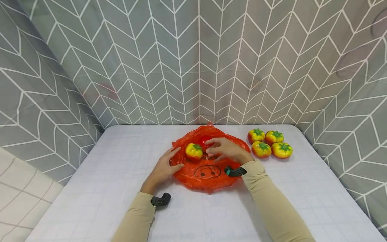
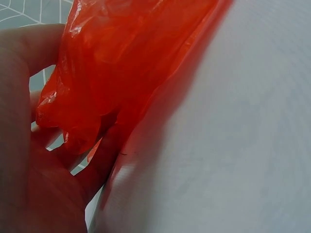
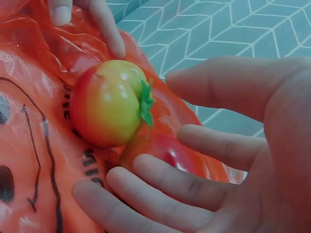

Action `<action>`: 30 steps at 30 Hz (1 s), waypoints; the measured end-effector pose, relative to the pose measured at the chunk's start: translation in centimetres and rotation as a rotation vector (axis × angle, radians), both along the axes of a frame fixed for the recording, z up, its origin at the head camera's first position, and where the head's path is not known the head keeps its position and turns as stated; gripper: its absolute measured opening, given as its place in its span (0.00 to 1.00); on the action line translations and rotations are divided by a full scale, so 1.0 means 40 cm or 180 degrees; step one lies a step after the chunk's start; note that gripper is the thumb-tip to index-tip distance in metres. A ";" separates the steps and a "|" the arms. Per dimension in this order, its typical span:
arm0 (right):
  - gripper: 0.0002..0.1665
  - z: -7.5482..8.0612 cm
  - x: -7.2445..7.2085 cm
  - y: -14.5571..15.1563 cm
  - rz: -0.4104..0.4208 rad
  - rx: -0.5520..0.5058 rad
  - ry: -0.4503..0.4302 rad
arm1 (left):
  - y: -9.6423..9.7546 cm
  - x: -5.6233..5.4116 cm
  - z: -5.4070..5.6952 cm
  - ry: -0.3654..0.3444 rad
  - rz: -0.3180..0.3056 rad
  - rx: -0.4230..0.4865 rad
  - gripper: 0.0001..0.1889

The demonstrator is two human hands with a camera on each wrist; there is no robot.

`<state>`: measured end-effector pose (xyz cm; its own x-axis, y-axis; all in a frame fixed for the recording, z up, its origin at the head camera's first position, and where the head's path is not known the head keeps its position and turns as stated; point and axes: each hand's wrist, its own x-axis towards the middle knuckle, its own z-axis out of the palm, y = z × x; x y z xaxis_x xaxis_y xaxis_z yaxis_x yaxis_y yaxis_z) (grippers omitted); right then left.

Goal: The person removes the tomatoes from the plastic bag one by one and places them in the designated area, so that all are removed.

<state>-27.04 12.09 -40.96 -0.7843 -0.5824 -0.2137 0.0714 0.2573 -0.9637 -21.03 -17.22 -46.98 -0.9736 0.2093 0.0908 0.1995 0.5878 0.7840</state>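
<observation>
A red plastic bag (image 1: 193,174) with a printed face lies spread on the table. On it sits a red-and-yellow toy tomato (image 1: 194,151) with a green leafy top. Beside that, partly hidden by my right fingers, is a redder round fruit (image 1: 204,141). My left hand (image 1: 163,166) rests at the bag's left edge, fingers spread, with the plastic between thumb and fingers in the left wrist view. My right hand (image 1: 225,149) reaches over the bag from the right; its loosely bent fingers (image 3: 165,179) overlap the redder fruit in the right wrist view, apart from the yellower tomato.
Several similar toy tomatoes (image 1: 261,149) stand in a cluster on the white table (image 1: 121,151), right of the bag. A grey patterned curtain (image 1: 193,67) rises behind the table and along both sides. Each wrist carries a black strapped camera (image 1: 161,199).
</observation>
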 end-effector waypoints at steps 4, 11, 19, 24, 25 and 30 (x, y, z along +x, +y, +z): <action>0.32 0.000 0.005 -0.017 0.0037 0.0082 0.0002 | 0.001 0.000 0.000 0.0013 -0.0006 0.0025 0.38; 0.35 -0.003 0.013 -0.041 0.0014 0.0182 0.0030 | 0.001 0.001 0.001 -0.0009 0.0005 0.0016 0.38; 0.38 -0.005 0.027 -0.072 -0.0060 0.0388 0.0234 | 0.002 0.001 0.002 0.0042 -0.0031 0.0055 0.38; 0.36 -0.008 0.032 -0.090 -0.0132 0.0612 0.0403 | 0.003 0.000 0.001 0.0041 -0.0034 0.0058 0.38; 0.35 -0.007 0.034 -0.093 -0.0141 0.0647 0.0428 | 0.003 0.000 0.001 0.0041 -0.0034 0.0053 0.37; 0.33 -0.006 0.039 -0.107 -0.0190 0.0688 0.0500 | 0.002 0.000 0.000 0.0056 -0.0027 0.0040 0.37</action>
